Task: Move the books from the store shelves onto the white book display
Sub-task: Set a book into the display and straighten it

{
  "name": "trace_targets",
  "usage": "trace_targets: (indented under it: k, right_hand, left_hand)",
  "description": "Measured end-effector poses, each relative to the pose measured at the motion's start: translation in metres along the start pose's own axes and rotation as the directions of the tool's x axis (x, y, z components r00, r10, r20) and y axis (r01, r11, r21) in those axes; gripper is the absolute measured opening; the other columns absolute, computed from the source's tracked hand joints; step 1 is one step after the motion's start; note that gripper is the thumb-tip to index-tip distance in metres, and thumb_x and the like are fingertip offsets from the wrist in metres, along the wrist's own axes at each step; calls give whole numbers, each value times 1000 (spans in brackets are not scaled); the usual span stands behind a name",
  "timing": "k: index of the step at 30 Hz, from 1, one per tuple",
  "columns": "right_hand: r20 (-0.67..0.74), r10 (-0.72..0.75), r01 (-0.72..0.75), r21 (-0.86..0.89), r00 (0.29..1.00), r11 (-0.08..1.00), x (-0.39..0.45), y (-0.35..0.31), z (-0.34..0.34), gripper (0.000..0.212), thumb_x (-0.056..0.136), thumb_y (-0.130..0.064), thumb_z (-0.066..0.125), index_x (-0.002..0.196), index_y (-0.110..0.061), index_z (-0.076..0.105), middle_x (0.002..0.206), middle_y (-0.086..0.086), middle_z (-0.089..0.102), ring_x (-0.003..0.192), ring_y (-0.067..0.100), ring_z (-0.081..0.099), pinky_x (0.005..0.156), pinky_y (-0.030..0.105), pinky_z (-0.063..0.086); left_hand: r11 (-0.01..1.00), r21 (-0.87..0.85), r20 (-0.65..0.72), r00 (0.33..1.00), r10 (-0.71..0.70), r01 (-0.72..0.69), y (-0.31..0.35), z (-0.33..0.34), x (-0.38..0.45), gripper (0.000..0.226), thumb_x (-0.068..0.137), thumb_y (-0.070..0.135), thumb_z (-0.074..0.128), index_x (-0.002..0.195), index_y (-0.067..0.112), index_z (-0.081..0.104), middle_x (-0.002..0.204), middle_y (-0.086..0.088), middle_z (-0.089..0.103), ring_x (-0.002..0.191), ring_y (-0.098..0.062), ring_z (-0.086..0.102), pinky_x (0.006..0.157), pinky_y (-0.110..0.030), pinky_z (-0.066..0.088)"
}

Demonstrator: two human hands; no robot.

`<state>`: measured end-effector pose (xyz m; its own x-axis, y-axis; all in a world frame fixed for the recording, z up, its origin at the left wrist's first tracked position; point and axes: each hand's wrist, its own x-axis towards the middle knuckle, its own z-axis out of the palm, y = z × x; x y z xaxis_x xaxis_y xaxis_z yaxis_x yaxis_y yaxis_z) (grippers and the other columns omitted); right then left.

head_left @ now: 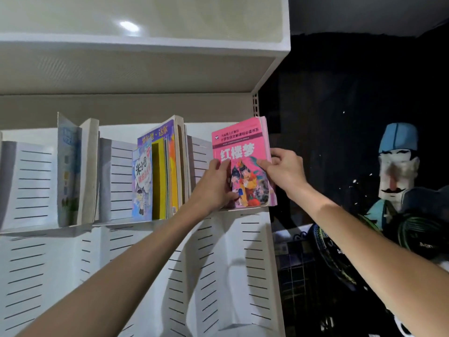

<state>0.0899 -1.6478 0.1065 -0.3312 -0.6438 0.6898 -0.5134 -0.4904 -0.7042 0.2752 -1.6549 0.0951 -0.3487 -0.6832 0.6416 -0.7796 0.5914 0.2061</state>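
A: From where does the single head view look?
B: From the person's head, facing forward and slightly upward, close to the white slotted metal book display [252,251].

A: What frames the field?
B: Both forearms reach in from the lower edge; the wide lens bows the display's ledges. A dark glass pane [340,142] fills the right side. No second view exists.
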Motion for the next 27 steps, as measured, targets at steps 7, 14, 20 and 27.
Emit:
trace_targets:
  k: [7, 14, 20, 27]
  right_hand:
    - [141, -219, 246, -221, 965, 944, -18, 12, -6, 42, 99, -41, 58, 134, -17, 56, 115, -3, 68, 100, 14, 66, 80, 28, 52]
    - [220, -181, 239, -276, 959, 931, -32, 35, 7, 50, 100, -35, 56, 139, -18, 29, 130, 1, 60, 107, 17, 66, 85, 40, 60]
    - [233, -77, 160, -365, 969, 917, -24, 39, 24, 84, 101, -43, 51, 159, -19, -5, 148, 7, 49, 118, 25, 60, 95, 45, 54]
    - [298, -68, 159, -292, 952, 943, -24, 42, 19, 81, 103, -41, 48, 159, -21, -7, 146, 4, 50, 118, 21, 60, 98, 42, 53]
  left_hand:
    - [995, 8, 0, 995, 102, -102, -5, 16, 9, 109, 79, 21, 85, 160, 15, 13, 166, -7, 14, 150, -27, 25, 118, -45, 36]
    - [988, 2, -9, 988, 157, -157, -8, 18, 24, 120, 76, 17, 87, 162, 19, 3, 169, -2, 2, 154, -21, 13, 120, -42, 29]
    - [991, 72, -25, 993, 116, -114, -15, 36, 34, 124, 79, 5, 83, 161, 21, -9, 169, -3, -14, 156, -23, 1, 118, -42, 34]
    - [992, 62, 8, 994, 108, -108, -19, 38, 36, 124, 80, 10, 83, 160, 21, -11, 168, -4, -15, 156, -24, 0, 119, -46, 35]
